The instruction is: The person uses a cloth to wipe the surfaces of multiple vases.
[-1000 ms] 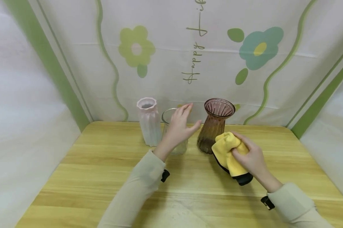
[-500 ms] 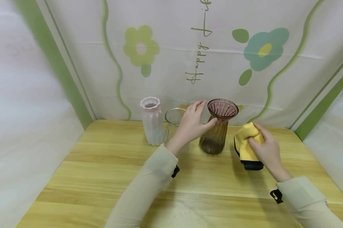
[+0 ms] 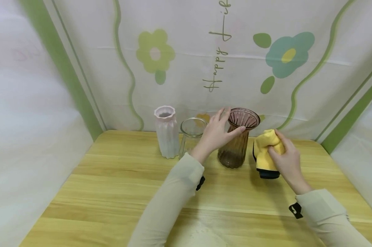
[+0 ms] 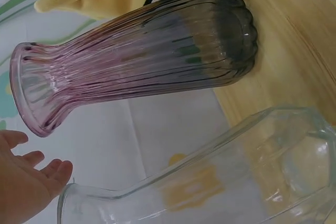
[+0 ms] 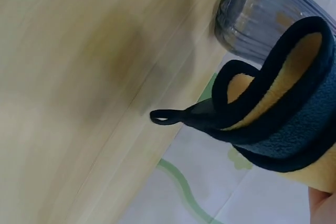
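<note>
A ribbed glass vase, pinkish at its flared rim and smoky brown below, stands upright on the table. Beside its rim is my left hand, thumb and fingers spread. The left wrist view shows a small gap between these fingers and the rim. On the vase's other side, my right hand pinches a yellow cloth with dark edging, held above the table. In the right wrist view the folded cloth dangles a small black loop, and only a bit of the hand shows.
A clear glass vase stands left of the ribbed one, partly behind my left arm. Further left is a white, pink-topped fluted vase. A printed curtain hangs behind the wooden table.
My left hand has moved right, from in front of the clear vase to the ribbed vase's rim. My right hand has drawn the cloth rightward, away from the ribbed vase.
</note>
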A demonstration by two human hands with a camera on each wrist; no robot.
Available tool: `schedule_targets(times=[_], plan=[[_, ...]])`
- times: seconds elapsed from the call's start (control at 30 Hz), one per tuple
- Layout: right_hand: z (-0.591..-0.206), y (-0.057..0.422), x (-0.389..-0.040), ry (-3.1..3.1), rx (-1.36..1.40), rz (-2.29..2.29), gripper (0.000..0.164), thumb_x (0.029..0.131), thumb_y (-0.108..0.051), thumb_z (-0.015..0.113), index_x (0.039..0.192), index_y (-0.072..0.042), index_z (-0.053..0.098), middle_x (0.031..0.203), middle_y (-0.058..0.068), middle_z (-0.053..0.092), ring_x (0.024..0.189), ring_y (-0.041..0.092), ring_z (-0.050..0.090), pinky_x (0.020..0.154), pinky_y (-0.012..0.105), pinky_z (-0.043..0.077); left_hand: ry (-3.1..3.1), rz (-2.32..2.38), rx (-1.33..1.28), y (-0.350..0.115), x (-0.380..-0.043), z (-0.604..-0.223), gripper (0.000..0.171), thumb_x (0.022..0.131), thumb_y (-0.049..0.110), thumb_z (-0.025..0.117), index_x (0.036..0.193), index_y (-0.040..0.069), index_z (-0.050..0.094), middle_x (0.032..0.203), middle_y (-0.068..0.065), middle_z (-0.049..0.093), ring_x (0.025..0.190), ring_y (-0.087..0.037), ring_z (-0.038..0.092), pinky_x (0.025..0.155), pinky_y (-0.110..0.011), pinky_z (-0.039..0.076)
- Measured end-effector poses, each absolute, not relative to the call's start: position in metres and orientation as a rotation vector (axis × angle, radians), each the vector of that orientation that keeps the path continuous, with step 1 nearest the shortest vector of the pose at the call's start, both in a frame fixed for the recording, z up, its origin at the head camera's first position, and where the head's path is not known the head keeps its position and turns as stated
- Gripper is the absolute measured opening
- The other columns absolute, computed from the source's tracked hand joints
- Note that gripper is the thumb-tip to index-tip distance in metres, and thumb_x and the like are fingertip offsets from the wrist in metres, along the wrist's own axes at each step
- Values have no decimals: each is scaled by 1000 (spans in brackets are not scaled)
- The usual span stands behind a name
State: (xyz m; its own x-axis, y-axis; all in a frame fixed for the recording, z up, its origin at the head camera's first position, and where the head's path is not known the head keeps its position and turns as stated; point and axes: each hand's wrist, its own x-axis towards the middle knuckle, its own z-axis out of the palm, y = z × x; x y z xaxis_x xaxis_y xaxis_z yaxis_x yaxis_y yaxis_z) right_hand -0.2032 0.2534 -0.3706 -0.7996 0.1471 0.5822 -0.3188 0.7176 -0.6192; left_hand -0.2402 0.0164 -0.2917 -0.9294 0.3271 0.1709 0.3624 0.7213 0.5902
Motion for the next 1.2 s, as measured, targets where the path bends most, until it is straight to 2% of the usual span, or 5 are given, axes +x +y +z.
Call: schedule_targets(times=[0.2, 0.37, 0.63, 0.9, 1.2], plan=[[-371, 247, -205, -2264, 184, 1020, 57, 80, 3, 62, 136, -2, 51, 129, 28, 56, 76, -14, 40, 57, 2, 36, -2836, -1084, -560, 23, -246, -297, 85, 90, 62, 51, 155, 25, 10, 163, -1, 9, 148, -32, 18, 115, -56, 27], [-373, 244, -206, -2257, 204, 1030, 57, 79, 5, 62, 135, -1, 52, 125, 29, 58, 73, -14, 41, 55, 2, 37, -2847, -1139, -554, 30, -249, -300, 88, 89, 61, 53, 155, 22, 10, 163, -3, 4, 149, -31, 14, 117, -55, 24], [-376, 244, -206, -2262, 213, 1030, 57, 80, 5, 62, 135, 0, 51, 119, 31, 59, 69, -11, 41, 52, 5, 37, -2823, -1267, -582, 37, -251, -303, 91, 89, 55, 57, 155, 18, 6, 163, -6, -2, 149, -29, 16, 116, -49, 29], [-377, 241, -204, -2247, 218, 1049, 56, 80, 6, 62, 134, -1, 53, 117, 29, 60, 72, -10, 40, 55, 4, 35, -2741, -1444, -570, 40, -249, -303, 90, 89, 50, 60, 155, 15, 11, 163, -6, 4, 148, -28, 20, 116, -47, 30], [-378, 238, -202, -2266, 211, 1063, 57, 80, 3, 63, 135, -5, 53, 118, 29, 60, 71, -11, 41, 54, 5, 37, -2738, -1470, -550, 37, -251, -306, 90, 87, 48, 64, 154, 15, 14, 162, -4, 10, 148, -26, 21, 116, -46, 31]])
